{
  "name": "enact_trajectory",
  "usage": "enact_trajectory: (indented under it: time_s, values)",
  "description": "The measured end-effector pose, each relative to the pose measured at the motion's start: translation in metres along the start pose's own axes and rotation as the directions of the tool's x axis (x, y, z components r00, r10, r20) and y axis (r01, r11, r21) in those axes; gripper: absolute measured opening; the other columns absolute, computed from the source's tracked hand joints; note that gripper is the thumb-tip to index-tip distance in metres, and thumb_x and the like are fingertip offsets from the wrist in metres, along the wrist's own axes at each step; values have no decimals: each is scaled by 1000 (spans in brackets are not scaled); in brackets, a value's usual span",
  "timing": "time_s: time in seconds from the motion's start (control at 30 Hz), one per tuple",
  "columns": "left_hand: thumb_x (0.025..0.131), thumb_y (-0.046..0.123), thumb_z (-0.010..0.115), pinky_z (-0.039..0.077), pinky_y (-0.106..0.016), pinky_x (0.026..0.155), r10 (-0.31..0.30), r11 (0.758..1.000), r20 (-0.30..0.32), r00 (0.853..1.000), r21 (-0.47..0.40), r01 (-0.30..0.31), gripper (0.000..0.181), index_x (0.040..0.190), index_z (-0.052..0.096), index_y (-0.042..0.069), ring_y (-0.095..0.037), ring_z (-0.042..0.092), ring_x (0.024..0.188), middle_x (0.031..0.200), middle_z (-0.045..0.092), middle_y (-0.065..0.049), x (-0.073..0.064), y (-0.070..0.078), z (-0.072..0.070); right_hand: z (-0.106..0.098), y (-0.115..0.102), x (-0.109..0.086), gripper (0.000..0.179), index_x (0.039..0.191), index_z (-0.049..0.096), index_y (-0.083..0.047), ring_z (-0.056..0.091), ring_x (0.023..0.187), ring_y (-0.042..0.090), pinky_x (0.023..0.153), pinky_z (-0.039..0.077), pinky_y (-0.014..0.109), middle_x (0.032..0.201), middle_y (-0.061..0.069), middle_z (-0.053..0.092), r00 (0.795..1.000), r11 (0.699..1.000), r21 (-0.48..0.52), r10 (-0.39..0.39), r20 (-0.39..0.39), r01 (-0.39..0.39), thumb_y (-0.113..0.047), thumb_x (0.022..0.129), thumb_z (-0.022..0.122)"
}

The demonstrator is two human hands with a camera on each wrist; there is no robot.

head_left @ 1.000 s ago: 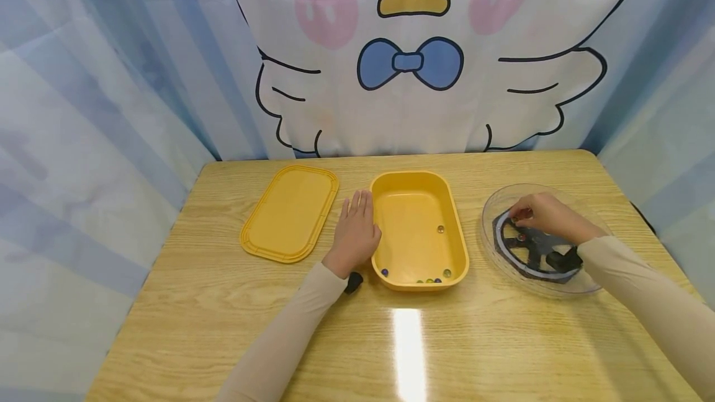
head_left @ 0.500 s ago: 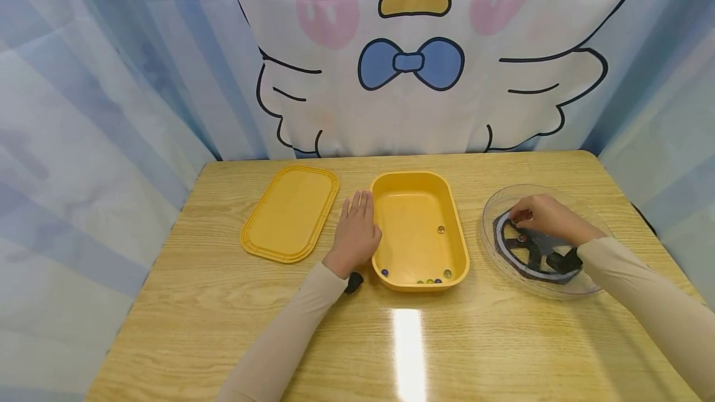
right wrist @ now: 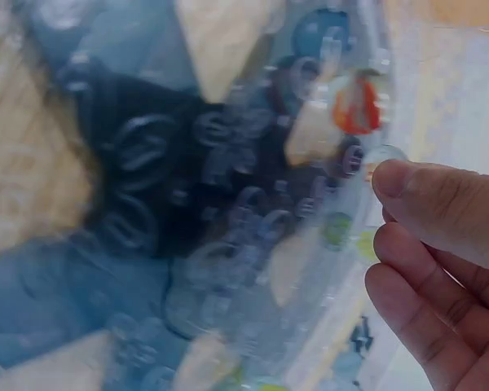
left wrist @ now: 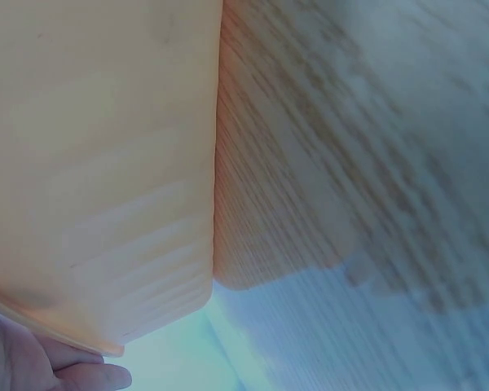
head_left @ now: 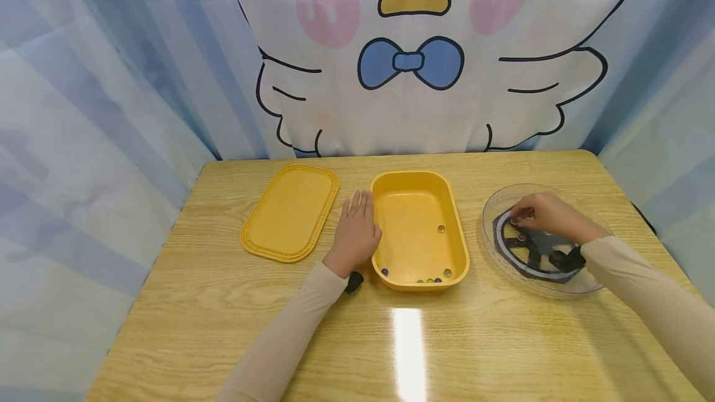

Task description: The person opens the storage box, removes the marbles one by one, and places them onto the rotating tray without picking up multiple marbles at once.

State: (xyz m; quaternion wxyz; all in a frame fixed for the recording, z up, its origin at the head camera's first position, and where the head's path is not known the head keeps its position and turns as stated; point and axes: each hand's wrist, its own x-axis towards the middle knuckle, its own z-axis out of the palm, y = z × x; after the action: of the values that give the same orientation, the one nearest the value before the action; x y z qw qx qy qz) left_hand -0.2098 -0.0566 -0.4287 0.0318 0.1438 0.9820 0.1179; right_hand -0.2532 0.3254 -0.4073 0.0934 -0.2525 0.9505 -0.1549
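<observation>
My left hand point(head_left: 354, 234) lies along the left rim of a yellow plastic bin point(head_left: 410, 203), its fingers straight. In the left wrist view, fingertips point(left wrist: 90, 376) touch the rim beside the bin's ribbed wall point(left wrist: 130, 204). Over at the right, my right hand point(head_left: 550, 217) reaches into a clear round dish point(head_left: 592, 203) with a dark wheel-shaped pattern. Thumb and fingers there pinch a clear glass marble point(right wrist: 385, 155), partly covered by the thumb. Near it in the dish are an orange-and-clear marble point(right wrist: 357, 104) and a blue marble point(right wrist: 322, 32).
Several small marbles lie in the yellow bin, including a blue marble point(head_left: 385, 272) and a clear brown marble point(head_left: 441, 229). A flat yellow lid point(head_left: 290, 213) lies to the left on the wooden table point(head_left: 184, 303). Curtains point(head_left: 139, 79) hang behind and at the sides.
The right hand has shifted very slightly within the dish. The left hand, the bin and the lid stay where they were.
</observation>
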Motion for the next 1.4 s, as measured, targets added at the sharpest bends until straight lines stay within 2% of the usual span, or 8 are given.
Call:
enact_trajectory:
  time_s: [0.23, 0.57, 0.7, 0.87, 1.0, 1.13, 1.23, 1.4]
  values:
    - [99, 25, 37, 7, -43, 120, 2, 1000, -2, 1000, 5, -2, 62, 150, 12, 0, -28, 11, 147, 157, 18, -16, -1, -2, 0, -20, -16, 7, 19, 93, 71, 2, 66, 76, 23, 68, 55, 38, 88, 12, 70, 998, 998, -43, -48, -32, 46, 1, 74, 74]
    - [99, 25, 38, 7, -43, 120, 5, 1000, -8, 1000, 1, -5, 63, 150, 12, 0, -28, 11, 147, 157, 17, -16, -1, -3, 0, -52, -68, 28, 20, 97, 72, -4, 67, 84, 23, 75, 56, 40, 94, 10, 71, 995, 995, -27, -94, -19, 94, -6, 78, 73]
    - [99, 25, 37, 7, -43, 120, 9, 1000, -16, 1000, 2, -9, 62, 150, 13, 0, -28, 12, 147, 157, 17, -15, 0, -3, 1, -54, -92, 38, 18, 96, 72, -6, 66, 83, 20, 75, 56, 38, 95, 9, 71, 988, 988, 15, -151, -9, 151, -9, 78, 74]
    - [99, 25, 37, 7, -43, 120, 12, 1000, -16, 1000, -2, -12, 62, 150, 12, 0, -28, 12, 147, 157, 17, -15, 0, -2, 1, -45, -118, 52, 18, 95, 73, -7, 67, 82, 19, 75, 56, 34, 94, 7, 72, 971, 968, 90, -237, 10, 235, -10, 78, 75]
    - [99, 25, 37, 7, -43, 120, 12, 1000, -10, 1000, -3, -12, 62, 150, 12, 0, -28, 11, 147, 157, 17, -15, 1, -2, 1, -30, -133, 62, 17, 94, 73, -10, 67, 83, 20, 76, 56, 32, 94, 7, 72, 950, 942, 150, -309, 52, 299, -13, 78, 75]
    - [99, 25, 36, 7, -42, 120, 9, 1000, -8, 1000, 4, -9, 62, 150, 12, 0, -28, 11, 147, 157, 16, -15, 1, -1, 1, -14, -147, 72, 17, 94, 72, -10, 68, 83, 21, 76, 56, 31, 94, 9, 72, 917, 907, 220, -386, 101, 358, -14, 78, 75]
    - [99, 25, 37, 7, -42, 120, 7, 1000, -8, 1000, 6, -7, 62, 150, 12, 0, -28, 11, 147, 157, 16, -15, 1, -1, 1, 0, -156, 80, 17, 94, 72, -7, 68, 83, 21, 76, 57, 34, 93, 10, 72, 882, 873, 261, -454, 130, 411, -13, 78, 75]
    - [98, 26, 37, 7, -42, 120, -2, 1000, -8, 1000, 6, 2, 63, 150, 13, 0, -27, 10, 147, 157, 17, -15, 2, -1, 2, 24, -168, 93, 17, 93, 72, -3, 67, 82, 15, 76, 56, 30, 91, 8, 72, 817, 824, 291, -547, 183, 486, -11, 78, 75]
